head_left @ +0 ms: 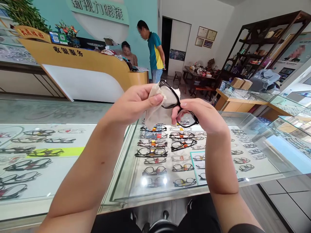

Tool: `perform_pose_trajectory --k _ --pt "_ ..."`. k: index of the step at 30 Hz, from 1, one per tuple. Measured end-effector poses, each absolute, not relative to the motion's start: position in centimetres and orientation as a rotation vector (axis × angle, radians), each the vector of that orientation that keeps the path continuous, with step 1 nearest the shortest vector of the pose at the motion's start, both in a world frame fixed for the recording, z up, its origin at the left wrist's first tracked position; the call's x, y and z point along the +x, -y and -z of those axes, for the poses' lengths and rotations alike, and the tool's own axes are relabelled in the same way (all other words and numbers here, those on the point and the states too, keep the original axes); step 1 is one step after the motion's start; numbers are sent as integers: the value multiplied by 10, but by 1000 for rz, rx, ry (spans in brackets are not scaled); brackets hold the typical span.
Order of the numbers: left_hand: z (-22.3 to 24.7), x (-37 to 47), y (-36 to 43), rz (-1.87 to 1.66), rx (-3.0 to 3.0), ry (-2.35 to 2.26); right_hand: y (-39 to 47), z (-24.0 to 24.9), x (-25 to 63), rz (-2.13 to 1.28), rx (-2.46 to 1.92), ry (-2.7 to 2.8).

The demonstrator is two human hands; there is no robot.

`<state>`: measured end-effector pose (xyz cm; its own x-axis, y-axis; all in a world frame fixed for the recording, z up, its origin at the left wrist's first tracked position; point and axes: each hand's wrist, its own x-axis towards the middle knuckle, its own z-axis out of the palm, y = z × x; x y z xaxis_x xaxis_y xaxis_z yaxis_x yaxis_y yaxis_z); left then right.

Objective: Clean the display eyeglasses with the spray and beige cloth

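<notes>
A pair of black-framed glasses (pixel 179 104) is held up above the glass display case, tilted down to the right. My left hand (pixel 138 103) pinches a pale cleaning cloth (pixel 153 115) around the left lens, with the thumb on the near side. The cloth shows behind that lens and hangs below it. My right hand (pixel 201 113) grips the frame near the bridge between thumb and fingers; one fingertip shows below the bridge.
Below my hands, a glass display case (pixel 126 194) holds rows of glasses (pixel 152 152). Another case with glasses (pixel 26 164) extends left. Beyond stand a yellow-and-white counter (pixel 89 81), a seated person (pixel 130 56) and a standing person (pixel 155 53). Dark shelves (pixel 264 42) are at right.
</notes>
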<state>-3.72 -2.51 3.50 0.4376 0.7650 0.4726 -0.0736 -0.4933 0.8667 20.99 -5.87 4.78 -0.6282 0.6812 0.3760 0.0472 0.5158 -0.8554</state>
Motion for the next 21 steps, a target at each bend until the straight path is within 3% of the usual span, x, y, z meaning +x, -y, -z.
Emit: perform_pose_trajectory --k 9,21 --pt "-21 -8 28 -1565 1653 -634 60 -49 205 -1049 -635 2073" --pt "-30 -7 43 -1365 1640 -547 61 -47 201 -983 -660 2000"
